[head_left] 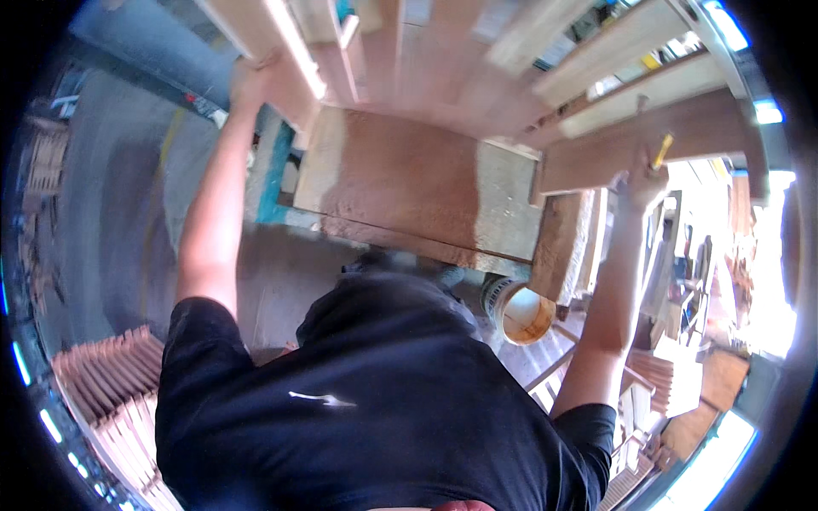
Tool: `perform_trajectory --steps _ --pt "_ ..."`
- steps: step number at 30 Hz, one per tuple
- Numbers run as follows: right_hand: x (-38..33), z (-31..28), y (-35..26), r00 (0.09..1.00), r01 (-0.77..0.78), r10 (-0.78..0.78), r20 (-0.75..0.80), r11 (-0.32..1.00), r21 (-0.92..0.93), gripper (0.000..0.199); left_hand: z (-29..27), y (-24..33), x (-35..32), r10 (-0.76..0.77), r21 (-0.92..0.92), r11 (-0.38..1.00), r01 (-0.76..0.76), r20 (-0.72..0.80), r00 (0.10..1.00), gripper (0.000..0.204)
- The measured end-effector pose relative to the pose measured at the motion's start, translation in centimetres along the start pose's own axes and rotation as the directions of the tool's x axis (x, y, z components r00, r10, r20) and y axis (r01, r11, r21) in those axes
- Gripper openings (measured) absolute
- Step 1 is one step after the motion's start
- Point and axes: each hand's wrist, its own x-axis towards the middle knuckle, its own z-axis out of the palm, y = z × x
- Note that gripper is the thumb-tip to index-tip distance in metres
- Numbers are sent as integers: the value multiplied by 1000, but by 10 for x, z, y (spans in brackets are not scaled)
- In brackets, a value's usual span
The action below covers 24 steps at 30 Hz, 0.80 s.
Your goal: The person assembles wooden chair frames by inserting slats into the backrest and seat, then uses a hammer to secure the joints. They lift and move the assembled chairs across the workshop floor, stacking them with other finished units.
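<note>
As 2 grips [249, 83] [642, 183] clasp, slatted frame [537, 34] between

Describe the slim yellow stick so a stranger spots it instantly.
Find the large slatted frame of brown wood. At its right, the bare right hand meets a long reddish-brown plank. The slim yellow stick juts up from that hand, its bright colour setting it apart from the brown wood.

No wording is clear enough to read. Dark lettering curves round the side of the bucket [530, 317], left of the right hand [643, 183] and nearer the body. A pale mark [322, 399] stands on the shirt [375, 451], nearer the body than both hands.
</note>
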Motion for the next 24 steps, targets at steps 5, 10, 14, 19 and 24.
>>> perform_trajectory --steps 5,10,14,19,24 --pt "-7 -5 -58 995 -57 63 74 994 -90 61 -6 -9 -3 -181 -44 982 183 52 982 41" --pt "-11 -7 -54 998 58 -57 -33 997 55 49 1 8 -3 -88 -107 990 87 2 996 39" --pt "-12 -12 -59 998 -42 43 40 999 -28 47 -2 -22 5 -53 -80 995 52 -6 999 44" --pt "-7 -11 -61 996 -70 74 54 994 -82 54 1 -24 5 -74 -94 993 71 -26 997 53" --pt "-7 -12 -39 994 -100 106 40 987 -125 51 10 -11 1 -72 19 997 73 -15 997 54"
